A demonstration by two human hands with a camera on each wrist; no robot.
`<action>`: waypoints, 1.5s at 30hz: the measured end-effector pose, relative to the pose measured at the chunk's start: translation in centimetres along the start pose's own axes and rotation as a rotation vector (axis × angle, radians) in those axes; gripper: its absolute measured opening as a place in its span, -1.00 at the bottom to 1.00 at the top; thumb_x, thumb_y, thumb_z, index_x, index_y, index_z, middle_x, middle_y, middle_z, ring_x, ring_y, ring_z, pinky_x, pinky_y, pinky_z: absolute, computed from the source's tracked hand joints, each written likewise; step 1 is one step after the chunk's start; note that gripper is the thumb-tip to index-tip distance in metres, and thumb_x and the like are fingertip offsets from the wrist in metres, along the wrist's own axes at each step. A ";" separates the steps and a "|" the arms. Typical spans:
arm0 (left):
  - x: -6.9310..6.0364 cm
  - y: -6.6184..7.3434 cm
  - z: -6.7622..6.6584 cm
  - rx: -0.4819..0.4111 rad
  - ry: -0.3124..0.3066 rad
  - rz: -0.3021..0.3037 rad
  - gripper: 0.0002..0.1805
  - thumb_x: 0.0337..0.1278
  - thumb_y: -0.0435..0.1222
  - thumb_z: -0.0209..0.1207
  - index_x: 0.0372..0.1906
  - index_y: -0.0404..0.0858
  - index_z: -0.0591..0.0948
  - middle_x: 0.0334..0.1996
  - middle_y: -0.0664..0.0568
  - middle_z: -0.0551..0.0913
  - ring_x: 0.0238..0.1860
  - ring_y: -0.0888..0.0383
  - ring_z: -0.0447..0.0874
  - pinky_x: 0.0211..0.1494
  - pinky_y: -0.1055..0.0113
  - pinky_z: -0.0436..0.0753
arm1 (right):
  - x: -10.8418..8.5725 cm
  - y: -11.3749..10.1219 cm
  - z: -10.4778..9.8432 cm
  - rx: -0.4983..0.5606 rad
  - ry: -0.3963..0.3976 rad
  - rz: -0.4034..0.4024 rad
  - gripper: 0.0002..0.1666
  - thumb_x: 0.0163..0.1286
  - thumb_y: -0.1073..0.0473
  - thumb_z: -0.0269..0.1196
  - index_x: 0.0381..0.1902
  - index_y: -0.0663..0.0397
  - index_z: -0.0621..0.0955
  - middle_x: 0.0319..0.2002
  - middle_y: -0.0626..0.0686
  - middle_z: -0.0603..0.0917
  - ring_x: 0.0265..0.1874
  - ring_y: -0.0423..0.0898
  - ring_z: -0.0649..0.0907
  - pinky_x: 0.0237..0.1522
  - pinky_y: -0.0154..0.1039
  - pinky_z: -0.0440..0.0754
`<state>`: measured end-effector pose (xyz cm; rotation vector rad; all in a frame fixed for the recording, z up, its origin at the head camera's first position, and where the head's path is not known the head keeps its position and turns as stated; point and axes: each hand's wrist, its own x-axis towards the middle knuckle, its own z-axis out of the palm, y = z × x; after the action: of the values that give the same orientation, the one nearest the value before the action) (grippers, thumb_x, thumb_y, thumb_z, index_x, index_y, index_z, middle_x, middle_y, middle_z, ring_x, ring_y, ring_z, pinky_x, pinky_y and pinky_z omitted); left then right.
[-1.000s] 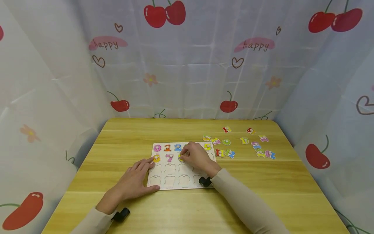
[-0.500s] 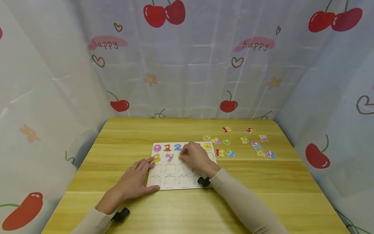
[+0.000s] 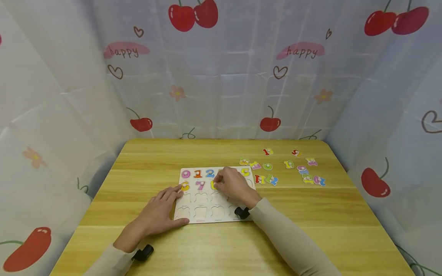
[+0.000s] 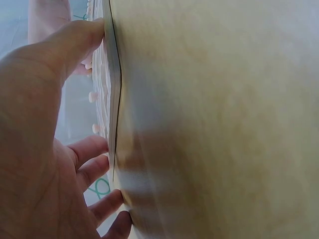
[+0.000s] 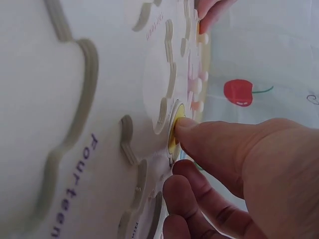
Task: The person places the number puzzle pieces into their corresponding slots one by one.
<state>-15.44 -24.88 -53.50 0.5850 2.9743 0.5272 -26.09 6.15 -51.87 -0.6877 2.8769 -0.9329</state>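
A white number puzzle board [image 3: 208, 211] lies on the table with its upper slots partly filled. At its left edge, the left hand [image 3: 160, 212] rests with fingers spread, fingertips near the yellow six [image 3: 185, 186] and thumb on the lower edge. The right hand [image 3: 233, 186] pinches a yellow number piece [image 5: 176, 130] at the slot right of the purple seven [image 3: 200, 186]. In the right wrist view, the thumb presses against this piece, which lies at the board's surface; fingers hide part of it. Beyond the right hand, a yellow five [image 3: 245, 172] sits in the top row.
Loose number pieces [image 3: 267, 166] lie scattered right of and behind the board, some overlapping. The wooden table [image 3: 276, 237] is enclosed by a cherry-patterned curtain [image 3: 224, 84]. Each wrist carries a small black camera [image 3: 143, 253].
Both hands stay almost in place. The right fingertips have shifted very slightly to the right at the yellow piece; the left hand has not moved.
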 end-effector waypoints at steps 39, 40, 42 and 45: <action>0.0 0.2 -0.1 0.004 0.017 0.013 0.10 0.31 0.47 0.46 0.68 -0.18 0.56 0.88 -0.04 0.32 0.76 -0.35 0.41 0.57 -0.51 0.59 | -1.5 7.5 -5.7 0.048 0.178 0.082 -0.78 0.55 0.12 0.61 0.06 0.07 0.94 0.04 0.15 0.87 -0.18 -0.03 0.76 -0.09 -0.18 0.71; 0.0 0.2 -0.1 0.005 0.014 0.010 0.10 0.31 0.47 0.46 0.68 -0.18 0.55 0.88 -0.03 0.32 0.76 -0.35 0.41 0.57 -0.51 0.59 | -1.6 8.2 -6.0 0.051 0.188 0.088 -0.76 0.56 0.13 0.60 0.08 0.08 0.93 0.05 0.16 0.87 -0.18 -0.02 0.76 -0.10 -0.18 0.71; 0.0 0.1 -0.1 0.008 0.009 0.004 0.10 0.31 0.47 0.46 0.68 -0.16 0.55 0.89 -0.02 0.31 0.77 -0.34 0.40 0.58 -0.50 0.59 | -1.9 9.6 -6.9 0.057 0.203 0.093 -0.73 0.58 0.15 0.58 0.13 0.14 0.91 0.08 0.20 0.86 -0.17 0.01 0.76 -0.11 -0.16 0.70; 0.0 0.0 0.0 0.010 0.008 0.004 0.09 0.31 0.47 0.46 0.68 -0.16 0.55 0.89 -0.01 0.30 0.77 -0.34 0.40 0.56 -0.50 0.60 | -2.6 11.4 -8.1 0.055 0.229 0.126 -0.67 0.60 0.13 0.57 0.19 0.18 0.88 0.08 0.24 0.84 -0.18 0.03 0.73 -0.13 -0.15 0.67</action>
<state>-15.45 -24.85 -53.52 0.5913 2.9854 0.5157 -29.72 19.89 -51.99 -0.4132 3.0314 -1.1361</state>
